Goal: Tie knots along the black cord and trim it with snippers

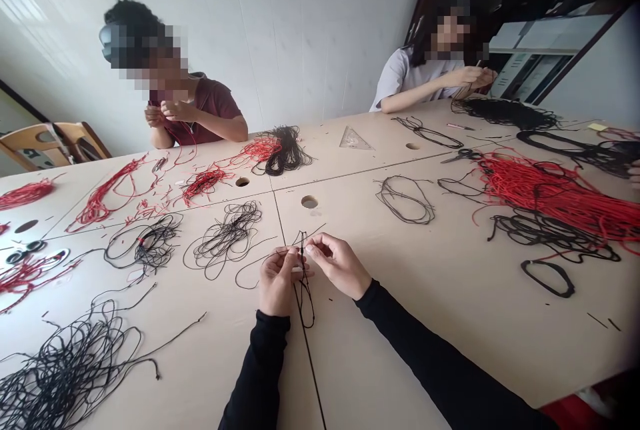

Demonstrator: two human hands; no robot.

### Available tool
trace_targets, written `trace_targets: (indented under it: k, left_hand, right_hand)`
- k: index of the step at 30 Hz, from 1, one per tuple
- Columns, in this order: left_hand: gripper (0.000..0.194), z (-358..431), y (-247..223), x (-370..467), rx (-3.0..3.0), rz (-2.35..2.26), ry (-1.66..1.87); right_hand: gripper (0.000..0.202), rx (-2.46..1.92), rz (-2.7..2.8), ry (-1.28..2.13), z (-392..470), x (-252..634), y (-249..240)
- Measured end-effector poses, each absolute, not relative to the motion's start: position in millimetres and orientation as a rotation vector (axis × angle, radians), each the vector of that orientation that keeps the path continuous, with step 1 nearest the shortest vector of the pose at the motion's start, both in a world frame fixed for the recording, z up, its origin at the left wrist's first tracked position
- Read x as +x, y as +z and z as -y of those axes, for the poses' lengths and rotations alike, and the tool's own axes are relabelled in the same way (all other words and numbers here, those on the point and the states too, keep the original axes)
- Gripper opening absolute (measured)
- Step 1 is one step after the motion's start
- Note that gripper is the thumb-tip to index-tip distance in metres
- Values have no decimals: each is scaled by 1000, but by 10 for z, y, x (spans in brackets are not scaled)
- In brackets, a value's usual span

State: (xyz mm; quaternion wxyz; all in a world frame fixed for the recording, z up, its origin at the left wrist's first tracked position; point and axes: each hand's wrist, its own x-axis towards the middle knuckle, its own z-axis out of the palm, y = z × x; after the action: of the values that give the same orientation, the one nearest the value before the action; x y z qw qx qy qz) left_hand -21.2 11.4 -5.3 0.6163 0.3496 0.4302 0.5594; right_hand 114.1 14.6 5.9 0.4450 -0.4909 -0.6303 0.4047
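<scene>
Between my two hands hangs a thin black cord (311, 315), with a looped lower end that dangles over the table seam. My left hand (278, 280) pinches it from the left, thumb and fingers pressed together near a knotted part. From the right, my right hand (341, 263) closes thumb and forefinger on the same cord a little higher up. Small loops and a loose end stick out above the fingertips. A loose bundle of black cords (230, 237) lies just left of my left hand. What exactly is between the fingertips is partly hidden.
Two people (210, 107) sit across the table (400, 323), their hands raised. Red cords (555, 193), scissors (463, 155) and a black cord tangle lie to the right. A clear set square (355, 139) sits at the back. A large black tangle (65, 370) lies front left.
</scene>
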Motion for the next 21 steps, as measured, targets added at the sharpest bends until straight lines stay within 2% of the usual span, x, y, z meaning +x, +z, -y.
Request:
trace_targets:
  k: [21]
  left_hand:
    - [29,-112,-78,-199,847,-969,1282]
  right_hand:
    - [20,-1253,1610,956,-122,1114,83]
